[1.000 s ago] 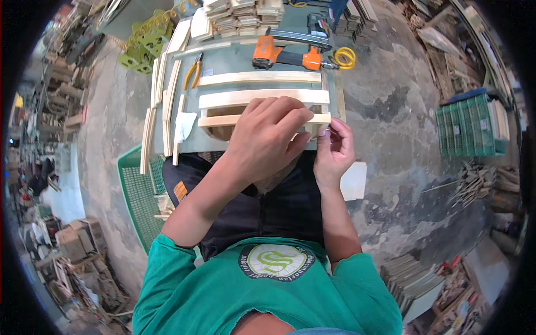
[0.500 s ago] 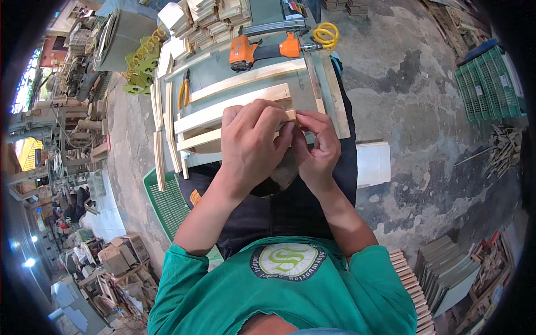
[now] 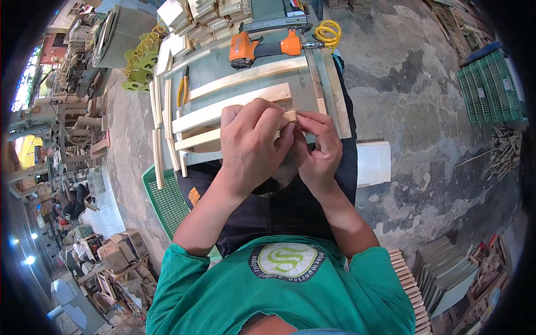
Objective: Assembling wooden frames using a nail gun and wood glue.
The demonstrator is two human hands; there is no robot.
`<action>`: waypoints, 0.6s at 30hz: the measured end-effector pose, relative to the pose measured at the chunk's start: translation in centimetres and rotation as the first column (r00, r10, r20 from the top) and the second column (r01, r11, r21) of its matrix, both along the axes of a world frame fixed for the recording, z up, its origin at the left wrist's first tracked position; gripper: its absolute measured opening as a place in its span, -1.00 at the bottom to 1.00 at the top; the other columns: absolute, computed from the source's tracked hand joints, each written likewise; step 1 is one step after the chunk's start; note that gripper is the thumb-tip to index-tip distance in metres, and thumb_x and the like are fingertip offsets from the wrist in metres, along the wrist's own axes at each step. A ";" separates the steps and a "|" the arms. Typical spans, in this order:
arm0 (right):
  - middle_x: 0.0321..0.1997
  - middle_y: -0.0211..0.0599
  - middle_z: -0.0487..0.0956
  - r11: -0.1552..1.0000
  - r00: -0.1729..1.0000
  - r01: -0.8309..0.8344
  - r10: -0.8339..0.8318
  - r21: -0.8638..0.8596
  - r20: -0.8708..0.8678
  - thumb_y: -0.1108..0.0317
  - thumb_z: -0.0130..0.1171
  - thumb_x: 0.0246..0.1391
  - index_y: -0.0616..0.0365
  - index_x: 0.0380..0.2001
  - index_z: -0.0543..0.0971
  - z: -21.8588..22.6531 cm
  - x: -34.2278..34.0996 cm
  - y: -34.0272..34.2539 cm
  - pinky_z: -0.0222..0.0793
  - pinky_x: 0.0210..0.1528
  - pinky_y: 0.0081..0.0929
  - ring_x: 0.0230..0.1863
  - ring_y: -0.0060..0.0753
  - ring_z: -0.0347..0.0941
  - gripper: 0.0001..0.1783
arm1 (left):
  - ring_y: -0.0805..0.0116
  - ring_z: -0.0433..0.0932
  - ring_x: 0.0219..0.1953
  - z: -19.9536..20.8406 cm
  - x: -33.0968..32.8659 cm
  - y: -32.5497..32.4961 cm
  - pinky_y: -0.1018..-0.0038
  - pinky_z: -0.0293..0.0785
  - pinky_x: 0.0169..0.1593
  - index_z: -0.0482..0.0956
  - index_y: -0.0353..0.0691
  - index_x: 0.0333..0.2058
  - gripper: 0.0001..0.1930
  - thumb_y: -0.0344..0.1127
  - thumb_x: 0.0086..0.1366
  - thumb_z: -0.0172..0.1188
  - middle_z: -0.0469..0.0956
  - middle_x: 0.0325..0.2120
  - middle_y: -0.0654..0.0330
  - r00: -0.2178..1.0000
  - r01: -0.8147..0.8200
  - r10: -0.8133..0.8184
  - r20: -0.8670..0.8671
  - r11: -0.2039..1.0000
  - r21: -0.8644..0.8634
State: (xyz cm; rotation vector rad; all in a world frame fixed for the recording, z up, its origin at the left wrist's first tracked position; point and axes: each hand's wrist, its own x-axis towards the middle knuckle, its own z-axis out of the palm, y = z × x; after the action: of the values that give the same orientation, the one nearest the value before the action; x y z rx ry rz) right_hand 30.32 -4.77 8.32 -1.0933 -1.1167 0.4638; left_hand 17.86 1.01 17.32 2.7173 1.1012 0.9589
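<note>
Over the near edge of a grey-green work board [image 3: 298,84], my left hand [image 3: 251,145] is closed round the near wooden strip [image 3: 198,139] of a small slatted piece. My right hand [image 3: 321,148] pinches at the right end of that same strip, thumb and fingers close together. Whatever small thing may lie between its fingertips is hidden. Just beyond, the piece's other pale wooden strip [image 3: 215,114] runs parallel. Farther off on the board lie a loose wooden strip [image 3: 251,77], pliers with yellow-orange handles [image 3: 182,92] and an orange-and-black nail gun [image 3: 243,50].
Wooden strips [image 3: 157,159] stick out along the board's left edge. Stacked wood pieces [image 3: 215,19] stand at the back. A coiled yellow hose [image 3: 329,34] joins the nail gun. Left of my legs is a green plastic basket [image 3: 164,195]; green crates [image 3: 488,89] stand far right.
</note>
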 end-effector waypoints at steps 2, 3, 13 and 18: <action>0.01 -0.13 0.63 1.000 1.000 -0.002 0.002 -0.002 0.005 0.58 0.38 0.08 0.16 -0.05 0.63 0.1 0.0 0.0 0.60 0.00 -0.34 -0.03 -0.17 0.64 -0.66 | 0.31 0.54 -0.32 0.0 0.0 -0.1 0.35 0.27 -0.17 0.51 -0.08 -0.43 -0.76 -0.39 -0.01 0.45 0.59 -0.33 0.35 1.000 0.000 0.000 0.003 1.000 0.003; 0.01 -0.14 0.63 1.000 1.000 0.001 -0.001 -0.006 0.012 0.58 0.38 0.08 0.16 -0.05 0.63 0.1 0.0 0.0 0.60 -0.01 -0.35 -0.03 -0.18 0.64 -0.66 | 0.32 0.54 -0.32 0.1 0.0 -0.1 0.35 0.27 -0.17 0.51 -0.08 -0.43 -0.76 -0.39 0.00 0.44 0.59 -0.34 0.35 1.000 -0.001 0.001 0.002 1.000 -0.001; 0.00 -0.14 0.62 0.999 0.999 -0.027 0.026 -0.040 -0.023 0.53 0.37 0.13 0.20 -0.02 0.59 0.3 0.3 0.1 0.59 -0.06 -0.39 -0.09 -0.24 0.62 -0.67 | 0.26 0.56 -0.17 0.9 -0.8 -0.6 0.30 0.34 -0.09 0.56 -0.11 -0.33 -0.75 -0.37 0.01 0.43 0.56 -0.25 0.26 0.999 0.027 -0.025 0.033 0.997 -0.066; 0.01 -0.09 0.62 1.000 0.997 -0.025 0.026 -0.008 0.066 0.45 0.41 0.13 0.19 0.01 0.58 1.6 2.2 0.5 0.59 -0.05 -0.36 -0.07 -0.19 0.63 -0.63 | 0.13 0.55 0.08 1.9 -3.1 -0.9 0.19 0.39 0.13 0.62 -0.12 -0.21 -0.67 -0.40 0.01 0.46 0.58 -0.04 0.17 0.999 -0.034 0.036 0.022 0.997 -0.071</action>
State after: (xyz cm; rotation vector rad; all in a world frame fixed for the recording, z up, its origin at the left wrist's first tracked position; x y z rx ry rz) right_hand 32.48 -4.31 9.89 -1.1083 -1.1893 0.4544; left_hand 14.79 0.07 19.21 2.6328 1.1590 0.9356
